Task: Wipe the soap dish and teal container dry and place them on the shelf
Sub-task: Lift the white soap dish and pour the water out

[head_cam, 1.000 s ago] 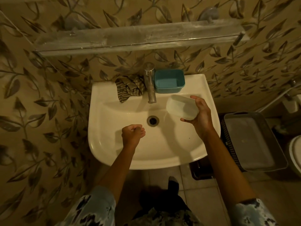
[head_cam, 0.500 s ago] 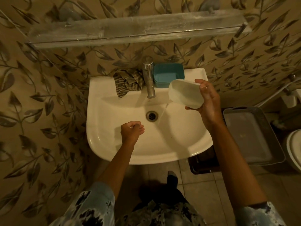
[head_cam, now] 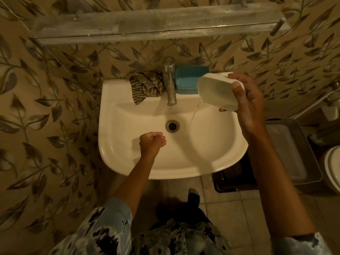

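Observation:
My right hand [head_cam: 246, 107] grips a white soap dish [head_cam: 216, 91], tipped on its side above the right part of the white sink [head_cam: 128, 159]. A thin stream of water runs from the dish's lower corner into the basin. The teal container [head_cam: 185, 80] rests on the sink's back ledge, right of the tap [head_cam: 170, 83], partly hidden by the dish. A striped cloth [head_cam: 145, 86] lies bunched on the ledge left of the tap. My left hand [head_cam: 151, 142] hovers over the basin as a loose fist, holding nothing. The glass shelf [head_cam: 147, 26] spans the wall above.
A grey plastic tray [head_cam: 298, 150] on a dark basket stands on the floor to the right of the sink. A toilet edge [head_cam: 331, 168] shows at far right. Leaf-patterned tiles cover the wall. The drain [head_cam: 172, 126] lies mid-basin.
My right hand has lifted the soap dish up and to the right and tipped it, so water now pours out. The left hand has stayed over the basin.

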`<state>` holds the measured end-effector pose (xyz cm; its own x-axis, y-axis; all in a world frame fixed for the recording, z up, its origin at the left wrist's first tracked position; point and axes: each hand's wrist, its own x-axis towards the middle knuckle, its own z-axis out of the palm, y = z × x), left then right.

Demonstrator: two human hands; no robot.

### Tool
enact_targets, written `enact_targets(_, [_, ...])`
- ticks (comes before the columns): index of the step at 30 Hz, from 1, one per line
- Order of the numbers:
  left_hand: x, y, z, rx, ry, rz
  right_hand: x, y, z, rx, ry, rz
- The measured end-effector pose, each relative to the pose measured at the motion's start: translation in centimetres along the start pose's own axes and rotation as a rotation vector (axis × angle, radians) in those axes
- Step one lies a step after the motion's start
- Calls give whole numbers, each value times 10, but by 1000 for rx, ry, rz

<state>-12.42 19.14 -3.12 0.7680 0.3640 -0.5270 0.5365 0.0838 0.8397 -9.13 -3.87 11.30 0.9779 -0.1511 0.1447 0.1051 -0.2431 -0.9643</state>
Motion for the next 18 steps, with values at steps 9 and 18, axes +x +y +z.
enact_targets(9, [-3,-4,1,-6,10,-14,-1,-10,-1,-46,-43,-162])
enact_targets(18, [-6,-6,3,-16,10,-22,-4,-13,0,-112,-106,-321])
